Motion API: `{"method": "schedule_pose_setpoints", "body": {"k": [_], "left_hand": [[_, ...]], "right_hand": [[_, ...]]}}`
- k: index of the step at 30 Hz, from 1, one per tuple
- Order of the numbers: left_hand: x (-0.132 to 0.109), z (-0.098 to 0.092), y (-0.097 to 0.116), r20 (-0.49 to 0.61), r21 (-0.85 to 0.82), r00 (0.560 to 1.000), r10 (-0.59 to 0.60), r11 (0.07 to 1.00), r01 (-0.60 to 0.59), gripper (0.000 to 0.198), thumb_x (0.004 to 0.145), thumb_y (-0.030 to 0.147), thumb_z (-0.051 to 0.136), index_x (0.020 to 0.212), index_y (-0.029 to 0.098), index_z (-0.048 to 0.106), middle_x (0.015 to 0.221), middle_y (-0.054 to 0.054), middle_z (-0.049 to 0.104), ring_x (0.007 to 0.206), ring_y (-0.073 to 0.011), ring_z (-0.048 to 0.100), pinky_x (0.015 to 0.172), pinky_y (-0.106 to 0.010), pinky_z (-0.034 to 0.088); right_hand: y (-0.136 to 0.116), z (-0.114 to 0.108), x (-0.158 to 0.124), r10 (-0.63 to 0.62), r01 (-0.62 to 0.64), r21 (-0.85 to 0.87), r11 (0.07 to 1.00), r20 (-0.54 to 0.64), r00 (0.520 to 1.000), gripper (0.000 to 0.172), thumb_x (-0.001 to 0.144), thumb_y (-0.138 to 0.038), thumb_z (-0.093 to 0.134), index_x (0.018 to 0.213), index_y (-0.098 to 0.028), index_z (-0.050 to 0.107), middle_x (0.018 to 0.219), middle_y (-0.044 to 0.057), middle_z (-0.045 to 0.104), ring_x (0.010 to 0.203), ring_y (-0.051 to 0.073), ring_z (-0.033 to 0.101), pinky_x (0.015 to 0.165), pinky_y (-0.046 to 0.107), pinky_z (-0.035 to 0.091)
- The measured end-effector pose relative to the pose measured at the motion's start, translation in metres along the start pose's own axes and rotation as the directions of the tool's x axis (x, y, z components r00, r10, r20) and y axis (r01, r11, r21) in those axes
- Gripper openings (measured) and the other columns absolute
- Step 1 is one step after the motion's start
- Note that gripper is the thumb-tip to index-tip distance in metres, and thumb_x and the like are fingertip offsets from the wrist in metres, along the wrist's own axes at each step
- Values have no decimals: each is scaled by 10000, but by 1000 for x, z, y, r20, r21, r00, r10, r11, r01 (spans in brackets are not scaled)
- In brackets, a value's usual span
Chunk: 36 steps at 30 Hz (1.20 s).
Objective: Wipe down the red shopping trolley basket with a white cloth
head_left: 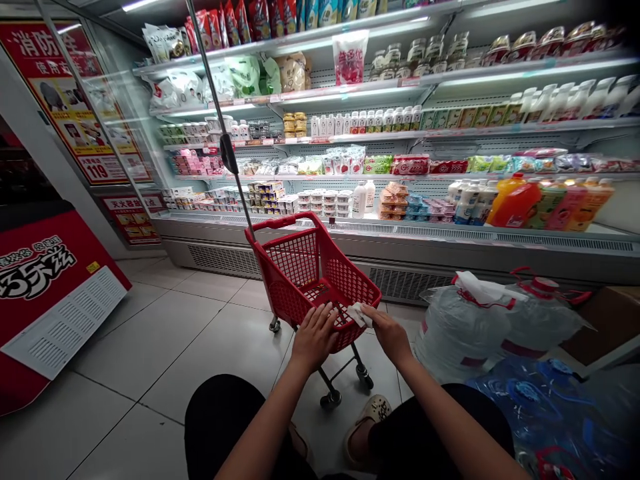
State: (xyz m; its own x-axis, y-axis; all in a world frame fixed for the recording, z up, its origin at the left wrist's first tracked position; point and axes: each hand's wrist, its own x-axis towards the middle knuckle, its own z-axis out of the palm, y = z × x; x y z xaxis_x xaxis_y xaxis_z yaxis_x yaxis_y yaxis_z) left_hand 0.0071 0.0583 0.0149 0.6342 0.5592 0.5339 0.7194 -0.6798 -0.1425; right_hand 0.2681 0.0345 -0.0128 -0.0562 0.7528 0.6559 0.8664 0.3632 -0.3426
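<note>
A small red shopping cart (310, 270) on wheels stands on the tiled floor just in front of me. My left hand (314, 335) lies on the cart's near rim with the fingers curled over it. My right hand (387, 333) pinches a white cloth or tissue (358, 315) against the same rim, right of the left hand. A grey pole (220, 120) rises from the cart's far side. My knees in black trousers and one light shoe (367, 417) show below.
A lit refrigerated shelf (400, 230) full of dairy packs, bottles and juice runs across the back. Large wrapped water jugs (480, 327) stand at the right, with blue packs below them. A red cabinet (45, 293) stands at the left.
</note>
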Motion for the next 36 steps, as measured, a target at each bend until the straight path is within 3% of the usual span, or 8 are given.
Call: {"method": "schedule_pose_setpoints", "body": {"k": [5, 9, 12, 17, 20, 23, 30, 36], "left_hand": [[6, 4, 14, -9, -12, 998, -60, 998, 60, 704, 1013, 429, 575, 1652, 324, 297, 1739, 1, 263, 1602, -319, 218, 1284, -520, 280], [7, 7, 37, -8, -39, 994, -107, 994, 106, 817, 993, 423, 585, 1687, 277, 180, 1758, -27, 194, 1605, -356, 184, 1277, -558, 270], [9, 7, 42, -9, -48, 993, -118, 992, 117, 876, 974, 402, 595, 1695, 243, 125, 1758, -51, 187, 1597, -362, 209, 1274, -569, 265], [13, -2, 12, 36, -63, 999, -12, 998, 14, 839, 991, 394, 561, 1693, 222, 134, 1750, -68, 218, 1567, -256, 316, 1292, -442, 272], [15, -10, -12, 36, -29, 998, -47, 998, 48, 720, 993, 395, 592, 1649, 339, 302, 1748, -31, 232, 1583, -294, 283, 1290, -492, 271], [17, -11, -18, 37, -10, 996, -81, 997, 81, 740, 979, 388, 621, 1645, 385, 300, 1732, -10, 278, 1583, -329, 273, 1285, -538, 274], [24, -1, 14, 20, -17, 990, -139, 990, 140, 891, 941, 336, 662, 1679, 392, 167, 1751, -28, 217, 1577, -386, 259, 1263, -570, 298], [29, 5, 36, 37, 16, 980, -195, 981, 194, 905, 953, 400, 663, 1684, 386, 129, 1747, -58, 227, 1567, -423, 259, 1206, -592, 350]], "right_hand": [[-7, 5, -7, 29, -28, 32, 999, -27, 999, 562, 987, -88, 427, 1473, -316, 593, 1448, 15, 665, 1293, 207, 661, 1022, 395, 613], [-36, 9, -21, -56, 56, 32, 998, -5, 998, 625, 969, -67, 424, 1530, -320, 538, 1464, 22, 651, 1296, 209, 659, 1044, 393, 600], [-50, 9, -29, -106, 106, 44, 993, 13, 994, 637, 973, -74, 438, 1554, -328, 506, 1477, 16, 641, 1310, 206, 649, 1074, 391, 582], [-32, -2, -27, -139, 137, 42, 990, 43, 989, 560, 1005, -112, 459, 1509, -339, 554, 1446, -3, 665, 1287, 197, 663, 1064, 372, 584], [-7, -11, -21, -72, 72, 20, 997, 16, 997, 518, 1009, -140, 476, 1483, -319, 582, 1413, 13, 690, 1254, 218, 684, 1018, 386, 611], [7, -15, -18, 21, -21, 25, 999, -26, 999, 487, 1024, -171, 464, 1467, -324, 596, 1403, 25, 697, 1248, 234, 685, 1005, 404, 616], [-17, -13, -29, 10, -9, 21, 1000, -50, 999, 468, 1058, -217, 424, 1487, -309, 587, 1405, 44, 694, 1276, 246, 665, 1046, 422, 587], [-29, -15, -25, -44, 34, -143, 989, -67, 997, 408, 1058, -204, 454, 1400, -265, 667, 1271, 55, 763, 1120, 243, 724, 910, 373, 597]]}}
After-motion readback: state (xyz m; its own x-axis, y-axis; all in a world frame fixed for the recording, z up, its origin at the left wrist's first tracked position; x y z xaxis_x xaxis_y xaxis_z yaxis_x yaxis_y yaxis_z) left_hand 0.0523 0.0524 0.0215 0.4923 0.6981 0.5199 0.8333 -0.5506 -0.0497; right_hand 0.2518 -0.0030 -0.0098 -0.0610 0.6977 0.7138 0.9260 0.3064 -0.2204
